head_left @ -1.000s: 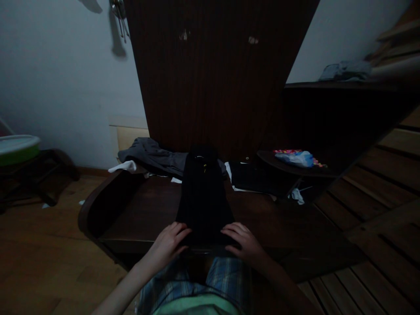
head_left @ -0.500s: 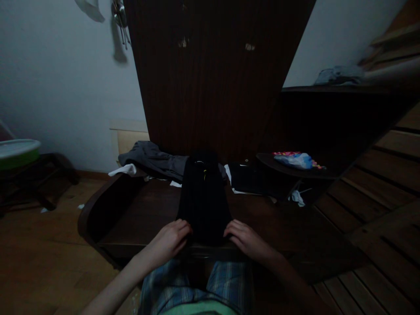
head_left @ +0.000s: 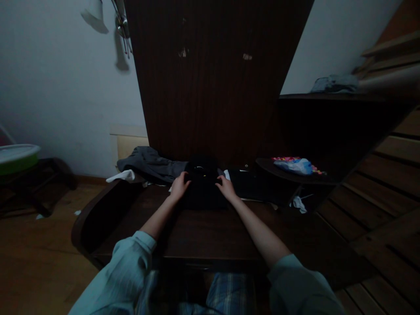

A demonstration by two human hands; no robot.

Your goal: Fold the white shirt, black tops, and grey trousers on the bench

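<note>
One head view showed the left hand (head_left: pixel 179 187) and right hand (head_left: pixel 227 188) at opposite edges of a black garment (head_left: pixel 205 196) on the dark bench (head_left: pixel 210 232). Whether their fingers clamped cloth could not be determined. Folding appeared underway; the next move likely called for flattening layers.

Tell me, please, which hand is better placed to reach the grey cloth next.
Probably the left hand: it is nearer the grey cloth, while the right hand is across the black cloth.
</note>
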